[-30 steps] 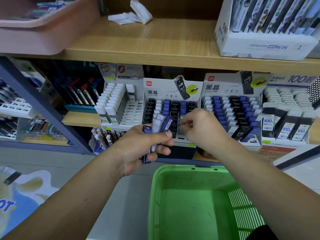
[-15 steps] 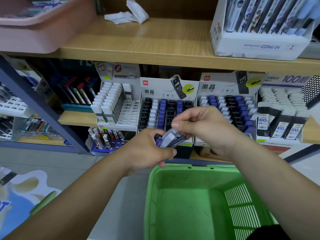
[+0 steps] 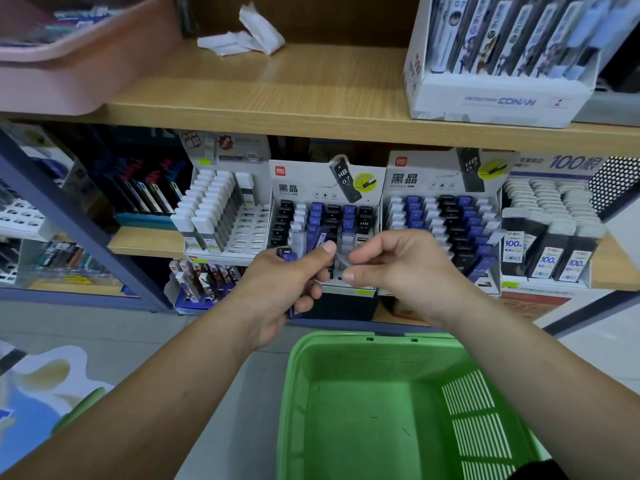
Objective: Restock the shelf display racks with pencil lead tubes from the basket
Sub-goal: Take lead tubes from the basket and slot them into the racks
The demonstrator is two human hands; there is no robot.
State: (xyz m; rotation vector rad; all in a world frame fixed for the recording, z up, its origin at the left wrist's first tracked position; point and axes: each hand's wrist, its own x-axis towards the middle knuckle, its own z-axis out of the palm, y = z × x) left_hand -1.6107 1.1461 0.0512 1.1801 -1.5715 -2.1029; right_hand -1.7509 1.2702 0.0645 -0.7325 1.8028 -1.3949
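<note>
My left hand (image 3: 284, 289) grips a small bundle of pencil lead tubes (image 3: 313, 239), blue and clear ones, fanned upward in front of the middle display rack (image 3: 325, 188). My right hand (image 3: 391, 265) is right beside it, its thumb and forefinger pinching a clear tube (image 3: 341, 263) at the bundle's edge. The rack behind holds rows of black, blue and white tubes. A second rack (image 3: 443, 209) with the same tubes stands to its right. The green basket (image 3: 332, 344) sits below my hands, and its inside shows no tubes.
A white rack (image 3: 221, 209) with white-capped tubes stands left of the middle rack. Black boxes marked 100 (image 3: 547, 251) are at the right. On the upper wooden shelf (image 3: 311, 98) are a pink tray (image 3: 69, 64), crumpled paper (image 3: 249, 39) and a white pen box (image 3: 498, 64).
My left hand tilted the bundle down and then raised it upright again. My right hand moved from the rack to the bundle and now pinches a clear tube.
</note>
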